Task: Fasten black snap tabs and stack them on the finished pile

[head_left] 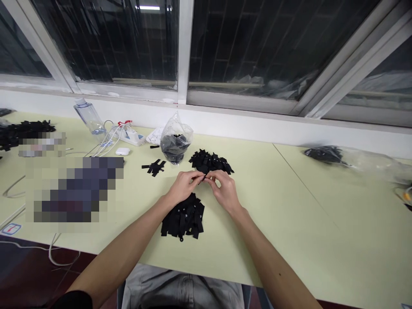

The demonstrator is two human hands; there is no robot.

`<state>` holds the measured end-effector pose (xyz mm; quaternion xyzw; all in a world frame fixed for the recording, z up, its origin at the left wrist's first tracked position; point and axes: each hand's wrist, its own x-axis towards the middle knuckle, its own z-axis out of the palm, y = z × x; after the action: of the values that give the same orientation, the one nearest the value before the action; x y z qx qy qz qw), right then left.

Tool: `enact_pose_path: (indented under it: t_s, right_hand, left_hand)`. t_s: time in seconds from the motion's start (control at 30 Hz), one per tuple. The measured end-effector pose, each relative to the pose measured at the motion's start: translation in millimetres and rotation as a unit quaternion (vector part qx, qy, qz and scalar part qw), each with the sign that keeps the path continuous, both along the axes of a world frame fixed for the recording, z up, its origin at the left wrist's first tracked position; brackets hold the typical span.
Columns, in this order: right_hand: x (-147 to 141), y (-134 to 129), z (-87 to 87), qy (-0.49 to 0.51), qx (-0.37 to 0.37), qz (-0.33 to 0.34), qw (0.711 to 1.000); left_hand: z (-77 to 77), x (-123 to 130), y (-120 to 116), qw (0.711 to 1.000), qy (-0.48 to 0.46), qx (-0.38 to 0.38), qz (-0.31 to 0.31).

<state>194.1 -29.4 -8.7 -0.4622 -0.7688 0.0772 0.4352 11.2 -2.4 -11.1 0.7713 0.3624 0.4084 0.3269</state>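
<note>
In front of me, my left hand (184, 187) and my right hand (223, 189) meet with fingertips pinched together. Between them is a small black fabric strip (203, 179), mostly covered by the fingers. A pile of black fabric strips (184, 219), some with small white marks, lies on the table just below my left hand. Just beyond the fingertips sits another heap of black strips (210, 161). A few loose strips (155, 167) lie to the left. Behind them stands a clear plastic bag (176, 141) with black pieces inside.
On the pale table (305, 223), a water bottle (89, 116), a power strip (130, 135) with cables and a white earphone case (122, 151) stand back left. More black strips (27, 128) lie far left. At right is a plastic bag (363, 161). Windows line the back.
</note>
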Motion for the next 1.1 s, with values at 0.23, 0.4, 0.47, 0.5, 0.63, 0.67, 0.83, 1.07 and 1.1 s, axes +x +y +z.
enact_pose_path:
  t_s: [0.23,0.4,0.47,0.5,0.63,0.67,0.83,1.07,1.1]
  right_hand:
    - [0,2,-2.6,-0.004,-0.004,-0.008,1.000]
    - [0,1,-3.3,-0.028,0.005,-0.001,1.000]
    - [1,1,-4.4,-0.045,0.012,0.003,0.999]
    - [1,1,-5.1,-0.054,0.017,0.006,0.998]
    - [1,2,-6.9,-0.086,0.030,0.018,0.996]
    - [1,2,-6.7,-0.087,0.030,0.018,0.996]
    - [-2,1,-3.4,-0.065,0.022,0.002,0.998]
    - [-6,-1,-3.0,-0.050,0.010,0.001,0.999]
    - [-6,-1,-3.2,-0.048,0.009,0.000,0.999]
  left_hand:
    - [3.8,1,-3,1.000,-0.009,-0.008,-0.015]
    - [1.9,1,-3,1.000,0.000,-0.026,-0.009]
    - [1.0,1,-3,0.999,-0.004,-0.030,-0.009]
    - [0.9,1,-3,0.999,-0.006,-0.034,-0.012]
    - [1.5,1,-1,0.998,-0.025,-0.054,-0.033]
    - [1.6,2,-1,0.997,-0.031,-0.058,-0.037]
    - [-1.8,5,1,0.995,-0.070,-0.075,-0.019]
    - [-9.6,6,6,0.988,-0.111,-0.105,-0.011]
    - [-10.0,6,6,0.988,-0.115,-0.105,-0.009]
